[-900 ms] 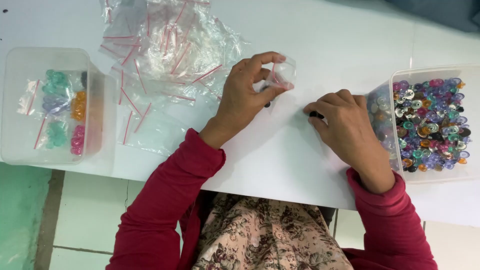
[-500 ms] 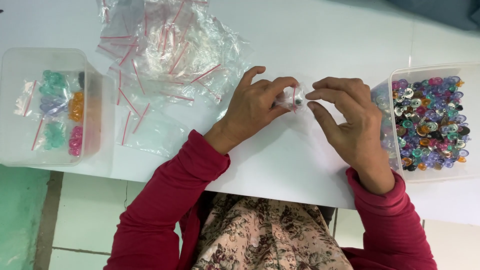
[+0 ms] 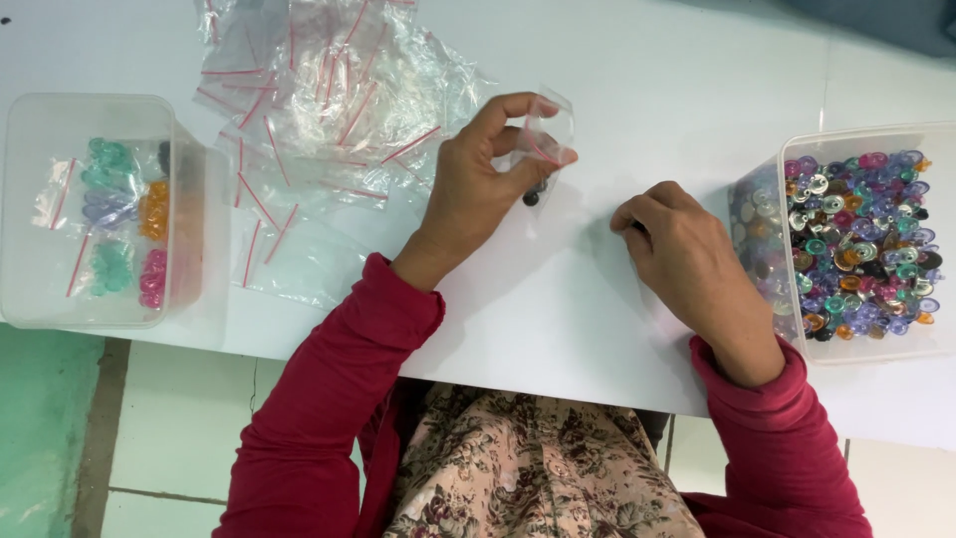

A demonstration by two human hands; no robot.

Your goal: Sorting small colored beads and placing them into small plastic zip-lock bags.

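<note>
Left hand above white table, fingers pinched shut on small clear bag; dark bead just beneath. Bag likely light, limp, slippery; best gripped at mouth edge. Right hand curled beside bead tub; contents not discernible.

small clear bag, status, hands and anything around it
Left hand pinches small clear bag, dark bead inside. Right hand curled on white table, contents hidden. Bead tub right, spare bags left; nothing blocking.
</note>
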